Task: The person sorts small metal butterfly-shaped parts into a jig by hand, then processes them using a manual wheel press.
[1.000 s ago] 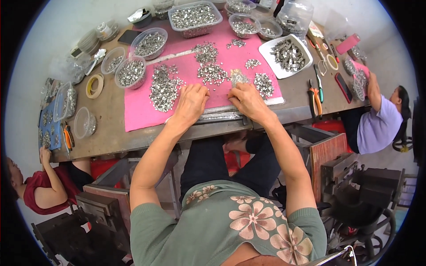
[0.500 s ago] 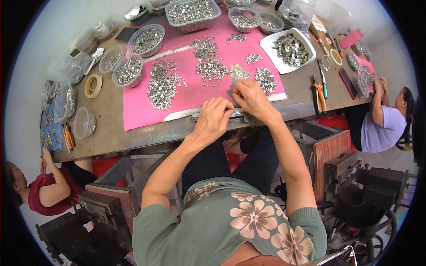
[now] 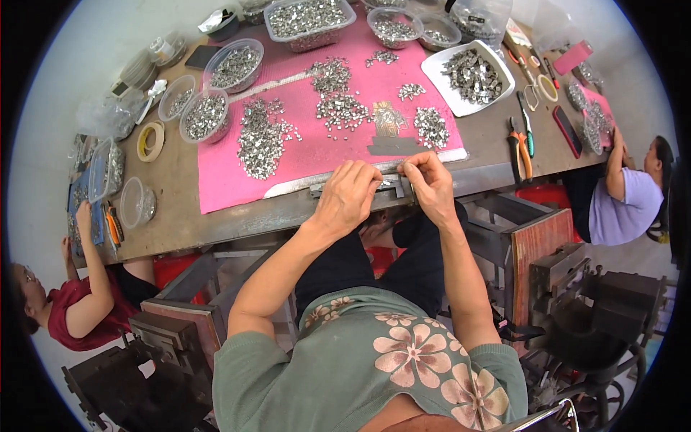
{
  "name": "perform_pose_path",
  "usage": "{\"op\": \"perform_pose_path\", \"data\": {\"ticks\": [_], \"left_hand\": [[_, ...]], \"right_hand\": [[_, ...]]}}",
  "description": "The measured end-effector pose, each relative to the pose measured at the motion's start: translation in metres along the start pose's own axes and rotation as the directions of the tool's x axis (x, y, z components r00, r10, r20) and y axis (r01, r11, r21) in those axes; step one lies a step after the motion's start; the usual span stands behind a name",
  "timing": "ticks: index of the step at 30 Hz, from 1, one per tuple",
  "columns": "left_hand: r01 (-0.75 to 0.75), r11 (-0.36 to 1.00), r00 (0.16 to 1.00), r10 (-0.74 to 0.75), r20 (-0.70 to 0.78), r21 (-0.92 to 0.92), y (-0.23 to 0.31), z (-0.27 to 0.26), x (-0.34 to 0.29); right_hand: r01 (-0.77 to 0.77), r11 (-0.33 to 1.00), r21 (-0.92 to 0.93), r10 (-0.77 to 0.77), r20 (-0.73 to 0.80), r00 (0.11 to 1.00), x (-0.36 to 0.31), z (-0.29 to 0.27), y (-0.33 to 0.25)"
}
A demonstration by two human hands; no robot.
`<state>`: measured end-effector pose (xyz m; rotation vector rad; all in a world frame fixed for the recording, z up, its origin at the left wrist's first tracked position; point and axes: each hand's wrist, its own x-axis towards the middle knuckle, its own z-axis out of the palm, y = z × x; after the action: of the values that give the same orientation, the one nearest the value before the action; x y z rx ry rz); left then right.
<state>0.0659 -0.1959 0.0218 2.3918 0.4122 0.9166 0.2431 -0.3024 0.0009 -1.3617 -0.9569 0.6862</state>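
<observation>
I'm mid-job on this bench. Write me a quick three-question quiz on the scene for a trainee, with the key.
1. Multiple choice: which lies left of the pink mat?
A) tape roll
B) red-edged phone
C) green-handled tool

2. True or false: the wearer's left hand and right hand are both at the mat's far edge.

3. Fill in: the square dish holding metal pieces is coloured ____.

Key:
1. A
2. False; both are by its near edge.
3. White
</observation>
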Motion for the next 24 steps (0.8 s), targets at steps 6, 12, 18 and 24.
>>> {"op": "perform_pose_path", "data": {"ticks": [6, 12, 18, 24], "left_hand": [[0.017, 0.997, 0.996, -0.011, 0.084, -0.075, -0.004, -0.007, 0.002], [0.02, 1.0, 0.992, -0.017, 0.129, -0.022, 0.001, -0.008, 0.004], [0.012, 1.0, 0.992, -0.013, 0.122, 0.014, 0.007, -0.009, 0.004], [0.119, 0.984, 0.993, -0.12, 0.002, 0.134, 0.011, 0.006, -0.002]], "right_hand": [[0.008, 0.985, 0.171, -0.007, -0.008, 1.0, -0.004, -0.001, 0.007], [0.018, 0.982, 0.189, -0.018, -0.006, 1.0, -0.004, 0.0, 0.007], [0.029, 0.983, 0.181, -0.026, -0.02, 0.999, -0.005, 0.0, 0.008], [0.02, 0.997, 0.074, -0.018, -0.028, 0.999, -0.004, 0.002, 0.006]]}}
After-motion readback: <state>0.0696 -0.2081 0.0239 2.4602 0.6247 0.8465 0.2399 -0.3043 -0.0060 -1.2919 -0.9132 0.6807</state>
